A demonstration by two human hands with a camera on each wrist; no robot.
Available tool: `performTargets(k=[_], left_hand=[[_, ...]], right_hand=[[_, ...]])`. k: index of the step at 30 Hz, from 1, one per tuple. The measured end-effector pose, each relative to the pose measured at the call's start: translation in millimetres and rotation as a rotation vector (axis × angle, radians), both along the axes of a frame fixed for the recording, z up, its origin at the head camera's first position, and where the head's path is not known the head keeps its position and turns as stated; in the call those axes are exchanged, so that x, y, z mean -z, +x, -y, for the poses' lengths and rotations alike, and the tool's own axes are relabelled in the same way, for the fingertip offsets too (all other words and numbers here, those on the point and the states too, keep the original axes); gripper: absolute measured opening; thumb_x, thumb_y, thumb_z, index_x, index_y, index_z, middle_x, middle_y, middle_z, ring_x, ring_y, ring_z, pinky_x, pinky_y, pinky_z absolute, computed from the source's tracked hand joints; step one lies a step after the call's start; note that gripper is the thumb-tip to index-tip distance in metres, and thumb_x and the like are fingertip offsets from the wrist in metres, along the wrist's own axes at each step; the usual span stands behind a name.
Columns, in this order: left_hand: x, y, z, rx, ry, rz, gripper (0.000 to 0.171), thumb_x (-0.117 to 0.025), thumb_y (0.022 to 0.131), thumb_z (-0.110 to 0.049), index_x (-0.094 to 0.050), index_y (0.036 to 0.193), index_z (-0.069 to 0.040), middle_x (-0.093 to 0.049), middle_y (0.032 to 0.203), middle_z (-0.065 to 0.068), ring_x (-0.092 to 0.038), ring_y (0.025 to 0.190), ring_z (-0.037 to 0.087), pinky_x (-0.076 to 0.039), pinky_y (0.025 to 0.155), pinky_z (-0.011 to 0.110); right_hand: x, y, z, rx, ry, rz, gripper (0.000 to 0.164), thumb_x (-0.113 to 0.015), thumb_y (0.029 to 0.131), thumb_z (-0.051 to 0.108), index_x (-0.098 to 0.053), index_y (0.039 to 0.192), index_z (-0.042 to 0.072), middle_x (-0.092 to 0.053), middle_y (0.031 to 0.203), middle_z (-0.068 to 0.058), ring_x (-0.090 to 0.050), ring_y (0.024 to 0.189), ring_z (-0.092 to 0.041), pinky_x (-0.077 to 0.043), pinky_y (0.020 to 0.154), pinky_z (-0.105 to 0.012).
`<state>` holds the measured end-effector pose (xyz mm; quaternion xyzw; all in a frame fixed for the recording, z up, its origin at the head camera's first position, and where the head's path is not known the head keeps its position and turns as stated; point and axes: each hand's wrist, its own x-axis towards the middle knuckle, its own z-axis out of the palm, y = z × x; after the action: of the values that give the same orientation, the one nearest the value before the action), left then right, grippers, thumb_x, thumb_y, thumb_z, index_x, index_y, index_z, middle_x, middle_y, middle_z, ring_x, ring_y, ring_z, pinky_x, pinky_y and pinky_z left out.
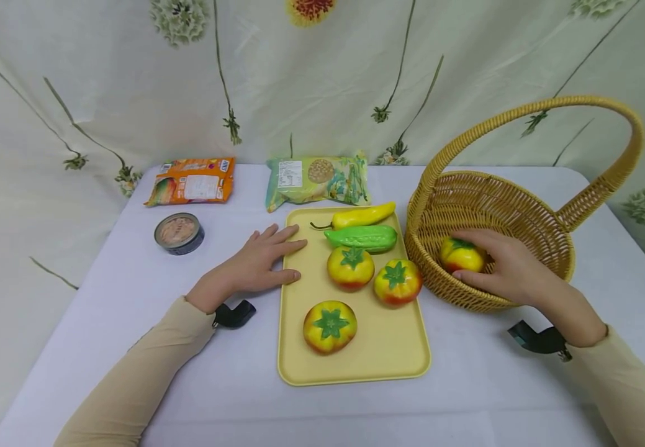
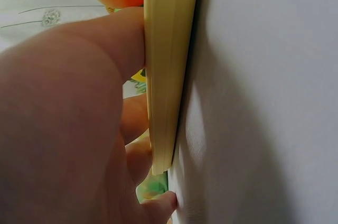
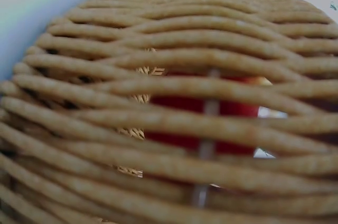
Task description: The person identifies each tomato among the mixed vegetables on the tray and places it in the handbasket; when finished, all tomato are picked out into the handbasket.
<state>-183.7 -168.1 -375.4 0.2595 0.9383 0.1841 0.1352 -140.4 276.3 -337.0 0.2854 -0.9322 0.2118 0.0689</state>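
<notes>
Inside the wicker basket (image 1: 492, 192), my right hand (image 1: 514, 268) grips a yellow-red toy persimmon (image 1: 459, 256) with a green calyx, thumb on the near side and fingers over the far side. The basket's weave (image 3: 174, 121) covers most of the right wrist view, with red showing through its gaps. My left hand (image 1: 255, 261) rests on the left edge of the yellow tray (image 1: 383, 347), fingers spread. On the tray lie three more persimmons (image 1: 330, 327), a green bitter gourd (image 1: 362, 238) and a yellow chili pepper (image 1: 364, 215).
An orange snack packet (image 1: 193, 181) and a green one (image 1: 318, 180) lie at the table's back edge. A small round can (image 1: 179, 233) stands left of the tray. The basket's tall handle (image 1: 529, 108) arches above it at the right.
</notes>
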Motion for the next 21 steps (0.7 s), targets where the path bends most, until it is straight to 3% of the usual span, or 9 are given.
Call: performTargets(k=[21], left_hand=[[-0.1,-1.0,-0.7,-0.002,0.015,-0.001,0.066,-0.067,0.096,-0.041,-0.047,0.154,-0.017,-0.024,0.170,0.014,-0.011,0.156,0.051,-0.006,0.121,0.075]], right_hand=[[0.5,-1.9,-1.5,-0.004,0.057,0.132,0.057,-0.079,0.087,0.017,-0.058,0.138,0.001,-0.068,0.126,-0.019,-0.065,0.108,-0.032,-0.056,0.087,-0.051]])
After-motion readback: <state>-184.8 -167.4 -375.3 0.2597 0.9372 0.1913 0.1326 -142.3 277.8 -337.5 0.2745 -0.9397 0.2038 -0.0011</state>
